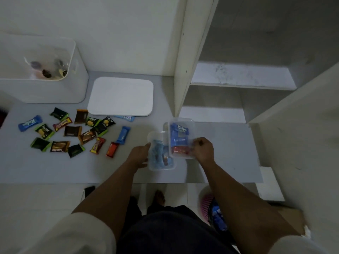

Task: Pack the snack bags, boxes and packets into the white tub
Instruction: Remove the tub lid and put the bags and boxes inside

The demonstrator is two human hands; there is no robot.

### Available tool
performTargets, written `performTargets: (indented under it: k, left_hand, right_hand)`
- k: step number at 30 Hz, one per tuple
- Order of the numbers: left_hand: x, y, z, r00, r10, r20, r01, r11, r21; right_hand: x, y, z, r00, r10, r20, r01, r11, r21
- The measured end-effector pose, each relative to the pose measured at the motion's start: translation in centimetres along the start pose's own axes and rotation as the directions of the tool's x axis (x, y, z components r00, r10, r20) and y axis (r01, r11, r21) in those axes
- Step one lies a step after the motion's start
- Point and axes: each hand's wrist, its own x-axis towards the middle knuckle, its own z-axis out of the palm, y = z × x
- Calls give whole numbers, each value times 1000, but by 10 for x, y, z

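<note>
The white tub stands at the back left of the grey table, with a clear bag of sweets inside. Its flat white lid lies beside it on the right. Several snack packets are scattered in front of the tub. My left hand grips a clear plastic box with blue packets in it. My right hand grips a second clear box holding blue and red packets; it overlaps the first box's right side.
A white shelf unit rises at the right, its shelves bare. Below the table edge a pink basket and a cardboard box stand on the tiled floor. A dark object lies by the table's front edge.
</note>
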Motion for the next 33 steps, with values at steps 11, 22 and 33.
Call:
performTargets:
  k: [11,22,33]
  left_hand:
    - [-12,-8,-9,994,80,75,-89,988,122]
    - [-28,31,-72,994,113,3,-112,984,138]
    - [-47,184,-249,901,390,-192,-374,920,116]
  right_hand:
    - [-45,-13,52,926,-34,376,19,999,45]
    - [-54,-81,86,909,-82,409,26,990,140]
    - [-64,-313,172,860,-407,308,374,913,161]
